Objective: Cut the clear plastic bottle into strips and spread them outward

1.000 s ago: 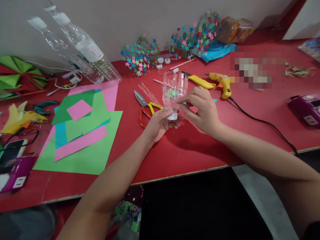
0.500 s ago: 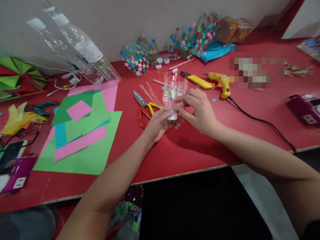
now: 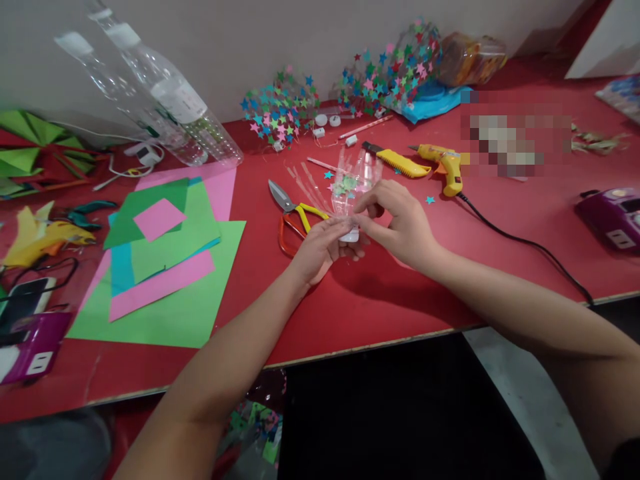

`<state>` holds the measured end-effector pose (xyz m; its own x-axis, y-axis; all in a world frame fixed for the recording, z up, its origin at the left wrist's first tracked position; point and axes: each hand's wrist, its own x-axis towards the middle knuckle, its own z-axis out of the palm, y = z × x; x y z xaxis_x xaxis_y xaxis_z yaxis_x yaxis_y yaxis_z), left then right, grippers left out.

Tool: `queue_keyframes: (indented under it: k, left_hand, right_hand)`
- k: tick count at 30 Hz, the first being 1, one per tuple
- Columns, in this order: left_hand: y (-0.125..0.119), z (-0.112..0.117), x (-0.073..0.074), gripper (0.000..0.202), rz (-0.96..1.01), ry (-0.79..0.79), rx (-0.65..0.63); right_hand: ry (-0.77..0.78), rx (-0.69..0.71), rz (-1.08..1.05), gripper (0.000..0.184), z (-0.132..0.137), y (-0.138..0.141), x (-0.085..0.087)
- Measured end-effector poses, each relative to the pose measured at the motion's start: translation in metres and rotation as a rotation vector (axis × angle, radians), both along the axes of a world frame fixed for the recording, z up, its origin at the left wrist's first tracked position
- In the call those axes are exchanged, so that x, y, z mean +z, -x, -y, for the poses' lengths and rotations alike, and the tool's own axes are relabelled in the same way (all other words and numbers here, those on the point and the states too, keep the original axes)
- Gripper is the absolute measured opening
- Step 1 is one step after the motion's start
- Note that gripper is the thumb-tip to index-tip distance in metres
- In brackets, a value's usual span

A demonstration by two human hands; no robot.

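A clear plastic bottle top (image 3: 353, 175), cut into thin strips that fan out away from me, lies in my left hand (image 3: 325, 243). Its white cap (image 3: 351, 236) points toward me, and my left fingers wrap around the neck. My right hand (image 3: 393, 217) is closed in a pinch at the base of the strips, just beside the left thumb; anything between those fingertips is too small to make out. Small paper stars show behind the clear strips. Scissors with red and yellow handles (image 3: 292, 225) lie just left of the bottle top.
A yellow cutter knife (image 3: 403, 163) and a yellow glue gun (image 3: 453, 175) with a black cord lie to the right. Coloured paper sheets (image 3: 227, 257) are stacked at left. Plastic bottles (image 3: 183, 110) and star-covered wire bunches (image 3: 280, 110) stand along the wall.
The bottle top has shifted slightly to the right and its strips lean a little more to the right. Both hands keep their hold near the neck.
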<state>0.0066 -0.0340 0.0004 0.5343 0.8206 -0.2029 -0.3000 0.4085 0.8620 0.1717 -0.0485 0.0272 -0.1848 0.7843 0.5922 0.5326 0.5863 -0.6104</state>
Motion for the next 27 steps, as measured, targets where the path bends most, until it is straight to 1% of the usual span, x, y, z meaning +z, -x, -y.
queue_keyframes:
  k: [4, 9, 14, 16, 21, 24, 27]
  left_hand:
    - [-0.0003, -0.0003, 0.0026, 0.024, 0.003, 0.0, 0.011]
    - [-0.0003, -0.0008, 0.0052, 0.023, 0.003, 0.001, 0.03]
    - [-0.0011, -0.0004, 0.0056, 0.021, 0.015, 0.029, 0.061]
    - [-0.0015, -0.0004, 0.0056, 0.02, 0.028, 0.026, 0.069]
    - [-0.0019, -0.0003, 0.0052, 0.021, 0.001, 0.022, 0.07]
    - [-0.0016, -0.0004, 0.0044, 0.023, -0.016, 0.0, 0.081]
    - [-0.0014, -0.0006, 0.0038, 0.027, -0.007, -0.03, 0.058]
  right_hand:
    - [-0.02, -0.001, 0.035, 0.01, 0.0006, -0.0007, 0.0006]
    - [-0.112, -0.022, 0.132, 0.011, 0.0014, -0.0021, 0.0009]
    - [-0.191, -0.014, 0.159, 0.014, 0.0012, -0.001, -0.0007]
    - [-0.185, 0.005, 0.171, 0.015, 0.0008, -0.0006, -0.0019]
    - [-0.085, 0.049, 0.187, 0.017, -0.0003, -0.0012, -0.0021]
    - [-0.061, 0.036, 0.149, 0.018, -0.0001, -0.0017, -0.0004]
    - [-0.084, -0.012, 0.094, 0.014, 0.0005, -0.0019, 0.0003]
